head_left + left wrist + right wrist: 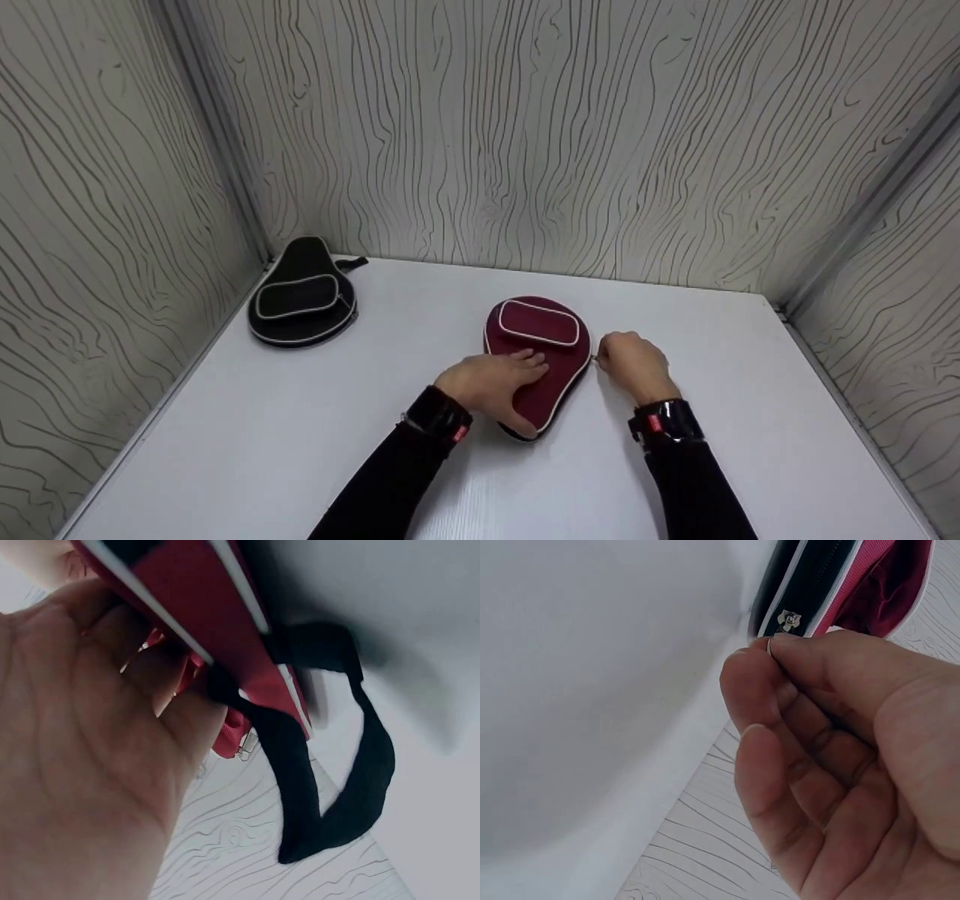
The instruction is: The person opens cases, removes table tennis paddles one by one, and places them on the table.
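A maroon table-tennis paddle case point(559, 367) with white piping lies on the white table, its narrow end towards me. My left hand point(487, 382) rests across it with the fingers spread, pressing on its top below the front pocket point(538, 322). In the left wrist view a black strap loop point(360, 799) hangs from the case's edge. At the case's right side, my right hand point(634, 364) pinches the zipper pull between thumb and index finger. The right wrist view shows the metal zipper slider point(788, 620) on the dark zipper band, just beyond the fingertips.
Another paddle case point(304, 262), black with white piping and a front pocket, lies at the table's back left, narrow end towards the wall. Wood-grain patterned walls point(480, 135) enclose the white table point(315, 420) at the back and both sides.
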A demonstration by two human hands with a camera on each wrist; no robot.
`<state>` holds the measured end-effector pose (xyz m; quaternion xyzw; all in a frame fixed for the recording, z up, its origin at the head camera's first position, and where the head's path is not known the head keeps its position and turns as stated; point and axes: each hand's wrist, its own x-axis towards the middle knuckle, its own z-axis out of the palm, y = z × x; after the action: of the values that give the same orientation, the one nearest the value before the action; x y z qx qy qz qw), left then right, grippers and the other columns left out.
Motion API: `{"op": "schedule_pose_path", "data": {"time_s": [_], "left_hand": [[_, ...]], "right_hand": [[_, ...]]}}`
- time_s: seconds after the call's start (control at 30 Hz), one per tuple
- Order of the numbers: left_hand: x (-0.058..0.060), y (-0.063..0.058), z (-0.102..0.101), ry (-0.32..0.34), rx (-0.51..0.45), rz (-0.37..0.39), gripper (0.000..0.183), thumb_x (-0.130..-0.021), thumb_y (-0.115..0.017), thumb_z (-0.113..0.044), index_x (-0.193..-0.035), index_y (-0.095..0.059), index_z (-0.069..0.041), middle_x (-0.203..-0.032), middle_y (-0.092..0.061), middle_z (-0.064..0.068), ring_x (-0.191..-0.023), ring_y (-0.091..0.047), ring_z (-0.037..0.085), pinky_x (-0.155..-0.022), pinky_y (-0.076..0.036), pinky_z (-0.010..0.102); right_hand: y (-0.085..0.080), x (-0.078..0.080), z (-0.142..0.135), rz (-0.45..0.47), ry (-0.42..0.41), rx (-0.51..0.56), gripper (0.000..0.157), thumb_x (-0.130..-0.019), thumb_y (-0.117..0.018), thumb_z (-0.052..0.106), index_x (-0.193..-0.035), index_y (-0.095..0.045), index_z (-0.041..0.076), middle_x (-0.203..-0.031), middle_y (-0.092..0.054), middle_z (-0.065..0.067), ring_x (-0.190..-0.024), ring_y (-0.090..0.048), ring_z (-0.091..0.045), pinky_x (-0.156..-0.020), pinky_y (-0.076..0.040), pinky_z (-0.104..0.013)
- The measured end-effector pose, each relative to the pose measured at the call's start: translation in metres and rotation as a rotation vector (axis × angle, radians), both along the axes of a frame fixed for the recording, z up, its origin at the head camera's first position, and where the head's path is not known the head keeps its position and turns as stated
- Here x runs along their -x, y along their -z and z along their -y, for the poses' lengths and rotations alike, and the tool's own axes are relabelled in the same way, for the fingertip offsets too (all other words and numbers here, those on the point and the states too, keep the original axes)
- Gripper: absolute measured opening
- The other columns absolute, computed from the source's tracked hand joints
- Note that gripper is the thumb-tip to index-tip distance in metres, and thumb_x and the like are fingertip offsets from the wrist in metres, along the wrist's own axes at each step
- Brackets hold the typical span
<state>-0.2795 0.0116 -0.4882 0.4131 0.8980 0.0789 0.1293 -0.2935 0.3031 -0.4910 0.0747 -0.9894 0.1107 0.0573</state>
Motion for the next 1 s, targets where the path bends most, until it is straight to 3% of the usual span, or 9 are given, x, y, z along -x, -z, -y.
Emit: {"op": "schedule_pose_path", "data": {"time_s": [0.2,0.33,0.5,1.0], "left_hand": [[-0.0019,-0.0018,-0.0018,0.029,0.032,-0.023,0.119,-0.090,-0.096,-0.063,-0.186,-0.038,-0.021,-0.196,-0.032,-0.002,-0.185,-0.025,0.017,-0.148,-0.029,0.030],[-0.0031,-0.0017,-0.0017,0.012,0.023,-0.032,0.120,-0.089,-0.096,-0.064,-0.186,-0.038,-0.022,-0.196,-0.032,-0.004,-0.185,-0.026,0.016,-0.147,-0.030,0.029],[-0.0049,-0.0004,-0.0021,-0.017,0.006,-0.031,0.118,-0.089,-0.096,-0.065,-0.185,-0.040,-0.023,-0.195,-0.033,-0.004,-0.184,-0.027,0.015,-0.147,-0.031,0.029],[-0.0068,0.0027,-0.0053,-0.067,0.022,-0.063,0.118,-0.089,-0.093,-0.069,-0.185,-0.040,-0.025,-0.195,-0.034,-0.004,-0.184,-0.029,0.017,-0.146,-0.036,0.032]], "right_hand": [[0.0009,-0.0012,-0.0001,-0.009,-0.005,0.006,0.025,-0.094,-0.081,0.001,-0.072,-0.073,0.010,-0.073,-0.066,-0.002,-0.066,-0.053,-0.020,-0.054,-0.046,-0.037],[0.0003,-0.0019,0.0011,-0.008,-0.005,0.002,0.025,-0.096,-0.083,0.003,-0.073,-0.076,0.010,-0.074,-0.070,-0.004,-0.066,-0.054,-0.020,-0.054,-0.053,-0.042],[0.0013,0.0005,0.0020,0.004,0.000,-0.003,0.028,-0.096,-0.081,0.003,-0.071,-0.071,0.011,-0.074,-0.069,-0.004,-0.066,-0.054,-0.021,-0.054,-0.049,-0.041],[-0.0011,-0.0020,0.0070,0.019,-0.016,0.009,0.024,-0.100,-0.080,0.008,-0.077,-0.076,0.010,-0.077,-0.071,-0.004,-0.068,-0.058,-0.021,-0.057,-0.051,-0.042]]}}
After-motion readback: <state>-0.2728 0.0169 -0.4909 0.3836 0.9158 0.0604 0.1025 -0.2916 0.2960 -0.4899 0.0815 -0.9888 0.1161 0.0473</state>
